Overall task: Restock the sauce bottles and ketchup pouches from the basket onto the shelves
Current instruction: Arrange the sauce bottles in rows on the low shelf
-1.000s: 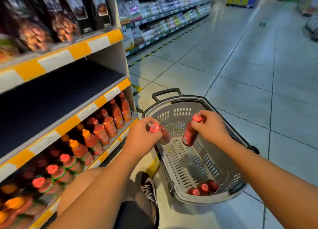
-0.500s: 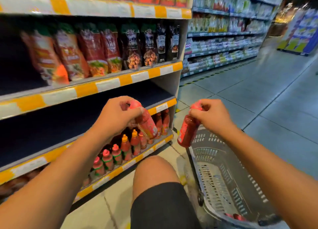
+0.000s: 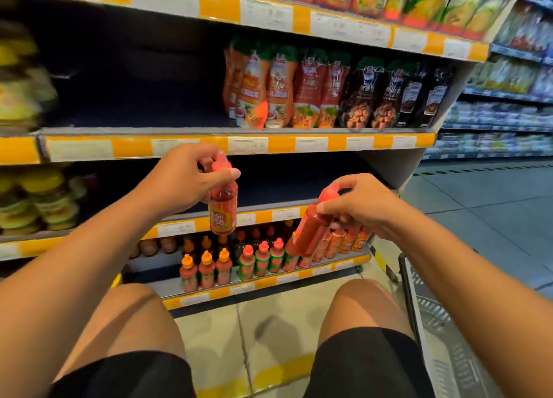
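Two bottles, one per hand. Our left hand [image 3: 182, 179] pinches the neck of an upright bottle [image 3: 223, 209] hanging before the dark shelf [image 3: 299, 188]; our right hand [image 3: 359, 206] grips a tilted bottle [image 3: 312, 228] by its cap, the basket [image 3: 419, 302] lying below and right of it.

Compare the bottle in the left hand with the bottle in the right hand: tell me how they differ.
The left bottle hangs nearly upright; the right bottle tilts, its base swung down-left. The left bottle shows a yellow-orange label; the right bottle shows only plain red. The left bottle is held higher, in front of the dark shelf gap; the right bottle overlaps the bottom-shelf bottles. Both are red sauce bottles with red caps, held near the cap.
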A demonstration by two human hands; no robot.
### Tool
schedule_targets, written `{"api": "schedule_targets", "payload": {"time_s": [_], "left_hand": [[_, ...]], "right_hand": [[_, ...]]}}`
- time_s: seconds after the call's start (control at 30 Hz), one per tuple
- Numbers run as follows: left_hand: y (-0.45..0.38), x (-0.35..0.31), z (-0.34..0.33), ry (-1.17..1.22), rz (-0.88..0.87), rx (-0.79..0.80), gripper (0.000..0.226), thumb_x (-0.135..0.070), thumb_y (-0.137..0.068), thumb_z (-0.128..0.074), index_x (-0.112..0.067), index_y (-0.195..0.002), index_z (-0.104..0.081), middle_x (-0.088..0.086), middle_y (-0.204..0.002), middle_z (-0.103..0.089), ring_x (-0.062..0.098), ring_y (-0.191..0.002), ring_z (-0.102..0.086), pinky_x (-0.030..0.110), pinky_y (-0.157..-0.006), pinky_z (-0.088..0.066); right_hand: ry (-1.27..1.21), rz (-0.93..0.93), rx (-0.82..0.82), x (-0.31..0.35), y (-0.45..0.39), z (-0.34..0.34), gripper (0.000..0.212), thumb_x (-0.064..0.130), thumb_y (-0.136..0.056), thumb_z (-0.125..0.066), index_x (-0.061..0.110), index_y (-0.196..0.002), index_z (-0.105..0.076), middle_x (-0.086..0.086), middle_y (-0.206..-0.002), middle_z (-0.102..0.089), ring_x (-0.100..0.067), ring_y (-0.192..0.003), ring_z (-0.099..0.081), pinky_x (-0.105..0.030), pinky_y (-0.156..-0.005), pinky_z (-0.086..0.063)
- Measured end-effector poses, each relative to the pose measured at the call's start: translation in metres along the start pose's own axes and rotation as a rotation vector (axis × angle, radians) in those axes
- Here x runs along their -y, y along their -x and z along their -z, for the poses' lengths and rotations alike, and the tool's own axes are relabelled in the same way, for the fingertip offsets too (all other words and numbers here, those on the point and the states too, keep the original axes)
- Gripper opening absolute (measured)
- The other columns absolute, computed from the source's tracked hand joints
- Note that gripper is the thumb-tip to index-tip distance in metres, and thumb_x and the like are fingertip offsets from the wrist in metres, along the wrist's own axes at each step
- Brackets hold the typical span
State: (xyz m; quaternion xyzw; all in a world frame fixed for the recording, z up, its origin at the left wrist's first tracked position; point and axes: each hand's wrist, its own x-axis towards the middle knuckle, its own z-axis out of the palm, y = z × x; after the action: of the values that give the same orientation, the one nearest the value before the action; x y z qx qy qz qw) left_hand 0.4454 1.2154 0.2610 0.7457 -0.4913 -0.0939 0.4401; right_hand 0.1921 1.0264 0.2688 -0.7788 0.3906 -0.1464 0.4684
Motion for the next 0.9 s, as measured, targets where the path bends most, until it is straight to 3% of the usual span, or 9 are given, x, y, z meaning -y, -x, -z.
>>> {"api": "schedule_targets", "payload": {"time_s": [0.1, 0.2, 0.33, 0.43, 0.53, 0.67, 0.9], "left_hand": [[0.015, 0.032, 0.025, -0.099, 0.077, -0.091, 0.031, -0.047, -0.091, -0.072, -0.019, -0.084, -0.061, -0.002, -0.084, -0.067, 0.004, -0.062, -0.069, 0.014, -0.045, -0.047], [0.03, 0.065, 0.044, -0.107, 0.156, -0.196, 0.031, -0.043, -0.091, -0.074, -0.016, -0.083, -0.061, 0.001, -0.083, -0.066, 0.0, -0.059, -0.066, 0.014, -0.041, -0.045], [0.049, 0.11, 0.066, -0.038, 0.219, -0.27, 0.019, -0.036, -0.089, -0.079, -0.027, -0.099, -0.065, 0.006, -0.088, -0.07, 0.017, -0.051, -0.068, 0.038, -0.051, -0.061], [0.064, 0.138, 0.072, 0.016, 0.281, -0.288, 0.011, -0.031, -0.09, -0.078, -0.023, -0.094, -0.071, 0.012, -0.082, -0.071, 0.021, -0.053, -0.068, 0.04, -0.054, -0.063], [0.075, 0.161, 0.075, 0.077, 0.344, -0.303, 0.011, -0.028, -0.09, -0.08, -0.018, -0.092, -0.075, 0.013, -0.079, -0.073, 0.024, -0.055, -0.07, 0.038, -0.054, -0.062], [0.087, 0.196, 0.078, 0.121, 0.427, -0.326, 0.008, -0.028, -0.086, -0.083, -0.021, -0.087, -0.078, 0.004, -0.075, -0.075, 0.025, -0.06, -0.072, 0.042, -0.06, -0.062], [0.109, 0.25, 0.07, 0.055, 0.546, -0.302, 0.01, -0.026, -0.083, -0.084, -0.022, -0.081, -0.075, -0.002, -0.067, -0.072, 0.017, -0.063, -0.073, 0.047, -0.068, -0.064]], "right_hand": [[0.057, 0.037, 0.034, 0.017, -0.012, -0.043, 0.017, 0.004, -0.084, -0.08, -0.001, -0.095, -0.068, -0.018, -0.059, -0.059, -0.029, -0.056, -0.064, -0.023, -0.042, -0.049], [0.112, 0.098, 0.064, 0.027, -0.031, -0.086, 0.018, 0.007, -0.081, -0.081, 0.0, -0.091, -0.068, -0.014, -0.057, -0.065, -0.026, -0.052, -0.067, -0.034, -0.054, -0.06], [0.313, 0.195, 0.026, 0.036, -0.053, -0.142, 0.032, 0.033, -0.074, -0.085, 0.009, -0.086, -0.068, -0.007, -0.071, -0.072, -0.021, -0.052, -0.071, -0.033, -0.051, -0.058], [0.417, 0.258, 0.015, 0.042, -0.063, -0.18, 0.04, 0.049, -0.069, -0.082, 0.015, -0.079, -0.063, -0.005, -0.077, -0.07, -0.025, -0.063, -0.072, -0.043, -0.054, -0.061], [0.377, 0.272, 0.042, 0.044, -0.074, -0.216, 0.034, 0.043, -0.068, -0.079, 0.015, -0.074, -0.062, -0.005, -0.076, -0.068, -0.029, -0.07, -0.07, -0.049, -0.057, -0.061], [0.358, 0.274, 0.109, 0.05, -0.085, -0.26, 0.016, 0.034, -0.07, -0.081, 0.023, -0.078, -0.072, 0.004, -0.077, -0.07, -0.021, -0.072, -0.071, -0.043, -0.061, -0.063], [0.423, 0.173, 0.286, 0.044, -0.107, -0.327, 0.022, 0.035, -0.072, -0.087, 0.018, -0.08, -0.074, -0.009, -0.075, -0.074, -0.027, -0.067, -0.075, -0.053, -0.064, -0.064]]}}
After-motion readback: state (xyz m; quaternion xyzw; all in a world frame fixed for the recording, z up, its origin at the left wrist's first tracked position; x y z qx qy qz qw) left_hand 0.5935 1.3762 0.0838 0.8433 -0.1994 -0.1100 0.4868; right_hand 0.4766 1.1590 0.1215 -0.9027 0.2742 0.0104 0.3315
